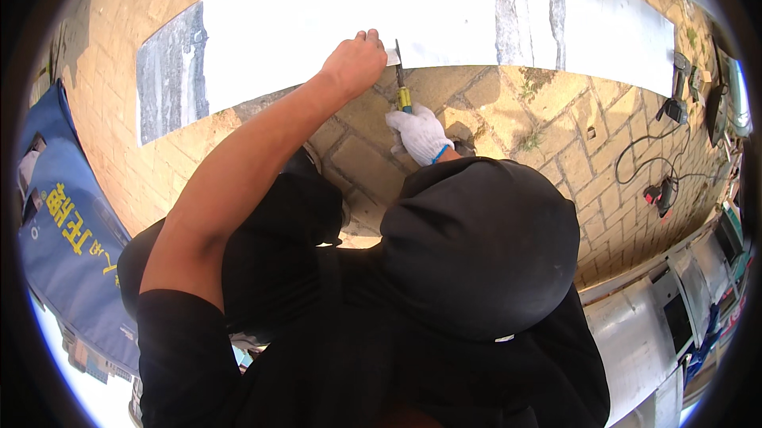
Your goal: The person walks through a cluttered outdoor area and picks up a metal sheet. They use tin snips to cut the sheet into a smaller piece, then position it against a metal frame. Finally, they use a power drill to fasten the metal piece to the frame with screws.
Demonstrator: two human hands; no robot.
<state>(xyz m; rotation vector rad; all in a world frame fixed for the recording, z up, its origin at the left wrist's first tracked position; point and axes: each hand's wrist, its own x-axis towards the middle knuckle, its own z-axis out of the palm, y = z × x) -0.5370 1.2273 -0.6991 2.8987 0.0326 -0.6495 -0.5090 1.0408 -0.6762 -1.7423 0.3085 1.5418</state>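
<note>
My bare left hand (356, 64) is at the near edge of a long, pale sheet-metal panel (530, 17). Its fingers grip a small flat pale piece (393, 57), which sticks out towards the right. In a white knitted glove with a blue cuff, my right hand (419, 133) holds a hand tool (404, 96) by its yellow and blue-green handle. The tool's narrow dark blade, which looks like a file, points away from me and meets or nearly meets the pale piece. Glare washes out much of the panel; rough grey patches show towards both ends.
Paving bricks (369, 166) cover the ground. On the right lie a cordless power tool (677, 95), a looped black cable (622, 163) and a red-and-black power tool (661, 195). Metal sheets (631, 333) are at lower right. A blue fabric cover (77, 237) with writing stands left.
</note>
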